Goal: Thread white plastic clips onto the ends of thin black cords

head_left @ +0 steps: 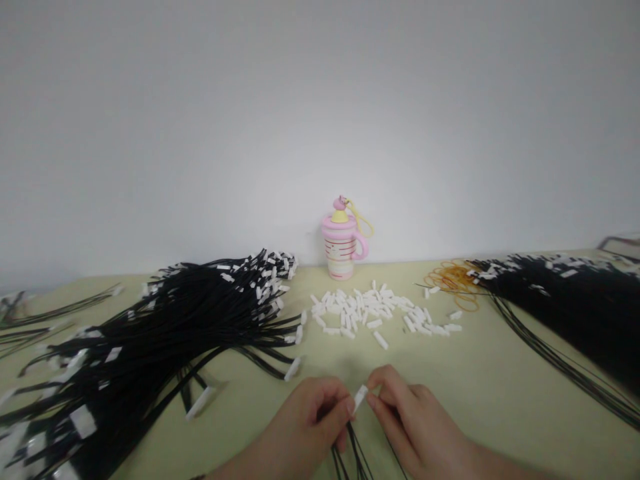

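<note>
Close to the table's front edge, my left hand (323, 410) pinches a small white plastic connector (359, 398) between thumb and fingers. Several thin black wires (356, 450) hang down below it. My right hand (407, 413) is closed at the connector's right side, thumb and forefinger pressed together. A single black wire (396, 459) runs down from under the right fingers; its end at the fingertips is hidden. Beyond both hands lies a loose pile of white connectors (357, 307), with one stray connector (381, 340) nearest to me.
On the left spreads a big heap of black cables (185, 333) with white connectors on their ends. More black wires (560, 300) lie on the right, beside tangled orange rubber bands (453, 277). A pink-lidded toy cup (341, 243) stands at the wall (320, 120).
</note>
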A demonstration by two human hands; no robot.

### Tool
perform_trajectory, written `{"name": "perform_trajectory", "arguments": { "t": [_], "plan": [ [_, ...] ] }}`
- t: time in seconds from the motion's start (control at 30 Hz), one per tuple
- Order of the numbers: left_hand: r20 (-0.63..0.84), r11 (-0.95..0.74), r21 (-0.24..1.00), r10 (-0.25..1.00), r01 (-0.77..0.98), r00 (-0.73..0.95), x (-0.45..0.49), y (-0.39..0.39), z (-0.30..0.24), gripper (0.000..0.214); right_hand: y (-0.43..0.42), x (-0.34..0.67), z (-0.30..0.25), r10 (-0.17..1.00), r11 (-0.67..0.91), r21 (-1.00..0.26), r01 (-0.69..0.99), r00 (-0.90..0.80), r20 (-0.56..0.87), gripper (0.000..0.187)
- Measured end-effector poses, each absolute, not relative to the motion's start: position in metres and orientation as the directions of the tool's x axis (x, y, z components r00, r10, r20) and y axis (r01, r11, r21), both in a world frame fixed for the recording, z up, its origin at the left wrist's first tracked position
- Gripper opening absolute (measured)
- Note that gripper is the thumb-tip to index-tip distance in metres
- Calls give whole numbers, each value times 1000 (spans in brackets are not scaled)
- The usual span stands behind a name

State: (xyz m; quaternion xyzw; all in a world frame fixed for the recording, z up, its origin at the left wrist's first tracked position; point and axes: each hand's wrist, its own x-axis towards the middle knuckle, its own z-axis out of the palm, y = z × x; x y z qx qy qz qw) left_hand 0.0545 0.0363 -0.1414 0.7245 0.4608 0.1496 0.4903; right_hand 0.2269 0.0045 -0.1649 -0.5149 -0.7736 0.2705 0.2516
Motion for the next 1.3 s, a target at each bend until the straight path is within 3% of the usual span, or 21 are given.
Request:
{"name": "perform_trajectory", "arguments": {
  "t": [0.27, 0.43, 0.67, 0.73, 0.93, 1.3],
  "plan": [
    [-216, -138, 853, 785, 504, 581, 51, 36, -141, 33, 0, 230, -166, 884, 466, -501, 729, -406, 232, 19],
    [-201, -199, 827, 769, 525, 607, 49, 38, -143, 36, -1, 230, -164, 795, 600, -357, 716, -483, 367, 15],
    [-203, -156, 858, 772, 489, 603, 49, 37, -143, 35, -1, 232, -162, 794, 604, -379, 701, -490, 359, 13],
    [-192, -156, 862, 780, 482, 596, 49, 38, -142, 35, -2, 233, -161, 815, 579, -425, 696, -479, 326, 13],
    [-220, -114, 877, 768, 467, 602, 51, 38, -139, 33, 4, 234, -165, 910, 371, -762, 531, -371, 185, 15],
    [-228, -114, 871, 768, 477, 598, 49, 38, -137, 34, 7, 236, -163, 934, 275, -904, 329, -313, 170, 12]
  ]
}}
